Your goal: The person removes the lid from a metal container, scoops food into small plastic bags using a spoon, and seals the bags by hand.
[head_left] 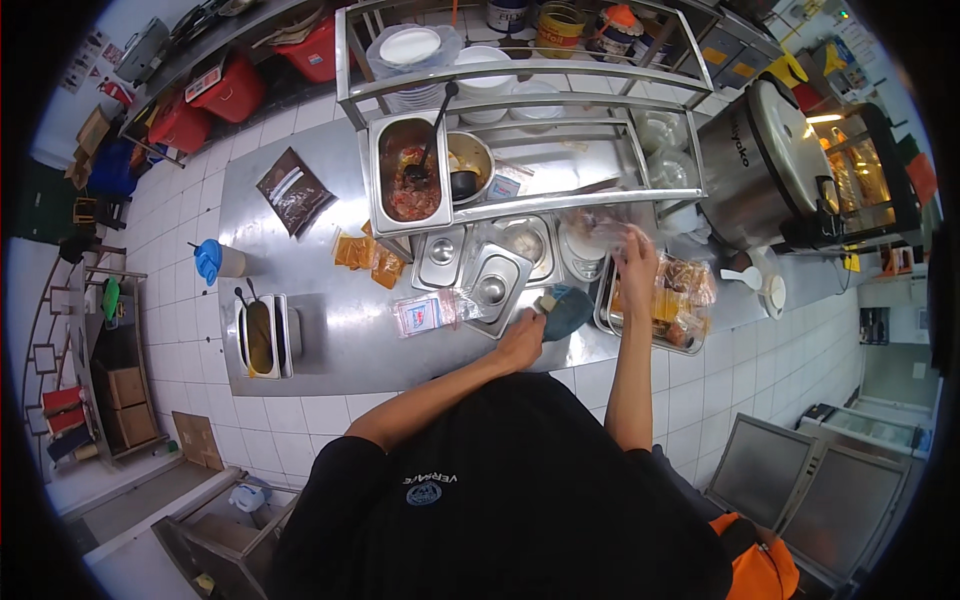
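Person in black shirt [500, 480] stood at steel table [330, 350], both arms reaching forward. Left hand [521, 341] was partly curled at the near-left edge of a dark teal rounded item [568, 312], pale yellowish bit at its edge; couldn't tell how firm the grip was, if any. Item sat near the table's front edge, between the steel lids and the tray. Right hand [637, 262] was raised further out, fingers bent and nearly closed, pinching a blurry clear plastic bag [603, 222] in front of the rack; bag contents unclear. Its wrist crossed over the left part of a steel tray [680, 348] loaded with wrapped food packets [672, 295], orange and brown.

Left of the teal item: steel lids [496, 287], several, overlapping, one tilted; a printed plastic packet [424, 313] lay against the nearest one. Orange sachets [370, 257] behind that, dark brown pouch [293, 193] further left. Steel pan [411, 130] of reddish food stood at the rack's left end with a black ladle [437, 122] in it; pot [472, 146] right beside. Far left on the table: blue-lidded jug [211, 263], narrow steel containers [291, 340]. Right side: white scoop [741, 278] near a round tub [775, 290], large steel cooker [750, 165] behind. Steel rack [530, 205] spanned the back, stacked plates [410, 48] on it.
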`<state>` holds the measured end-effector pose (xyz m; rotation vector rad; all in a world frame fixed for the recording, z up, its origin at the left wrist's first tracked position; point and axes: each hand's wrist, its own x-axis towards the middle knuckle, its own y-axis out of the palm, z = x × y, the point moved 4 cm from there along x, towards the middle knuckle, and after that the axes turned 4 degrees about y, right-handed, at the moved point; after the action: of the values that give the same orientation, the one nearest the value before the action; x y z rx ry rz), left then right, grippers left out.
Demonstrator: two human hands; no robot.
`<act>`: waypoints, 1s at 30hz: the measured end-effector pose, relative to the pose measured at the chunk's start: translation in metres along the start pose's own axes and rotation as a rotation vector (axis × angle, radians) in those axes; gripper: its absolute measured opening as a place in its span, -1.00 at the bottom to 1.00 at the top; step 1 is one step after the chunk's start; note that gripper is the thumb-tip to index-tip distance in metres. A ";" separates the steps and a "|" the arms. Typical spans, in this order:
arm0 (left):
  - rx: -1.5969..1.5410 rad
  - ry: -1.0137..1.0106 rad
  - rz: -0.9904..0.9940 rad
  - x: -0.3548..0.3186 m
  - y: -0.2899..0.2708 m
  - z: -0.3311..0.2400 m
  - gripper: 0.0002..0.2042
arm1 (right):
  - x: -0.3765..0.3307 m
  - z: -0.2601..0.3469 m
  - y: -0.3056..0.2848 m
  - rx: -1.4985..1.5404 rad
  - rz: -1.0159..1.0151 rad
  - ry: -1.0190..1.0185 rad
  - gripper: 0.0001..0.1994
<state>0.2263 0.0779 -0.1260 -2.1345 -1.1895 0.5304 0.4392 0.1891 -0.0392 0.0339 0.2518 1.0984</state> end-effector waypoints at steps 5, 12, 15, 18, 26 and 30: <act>-0.137 -0.004 0.134 0.004 0.002 0.007 -0.73 | -0.033 -0.019 -0.019 -0.552 -0.243 -0.042 -0.71; 0.072 0.010 0.113 -0.004 -0.031 -0.019 -0.49 | -0.105 -0.044 0.033 -0.850 0.220 -0.055 -0.80; 0.219 0.080 0.108 -0.019 -0.069 -0.032 -0.23 | -0.105 -0.055 0.067 -0.796 0.284 -0.154 -0.78; 0.303 -0.076 -0.047 -0.040 -0.099 0.009 -0.22 | -0.109 -0.081 0.111 -0.855 0.472 -0.102 -0.77; 0.371 -0.347 -0.164 -0.089 -0.137 0.104 -0.17 | -0.124 -0.108 0.145 -1.199 0.596 -0.230 -0.84; 0.358 -0.418 -0.146 -0.094 -0.136 0.108 -0.14 | -0.119 -0.108 0.135 -0.862 0.514 -0.253 -0.88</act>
<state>0.0300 0.0858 -0.1057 -1.6649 -1.3394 1.0715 0.2461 0.1352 -0.1012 -0.5547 -0.4977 1.6216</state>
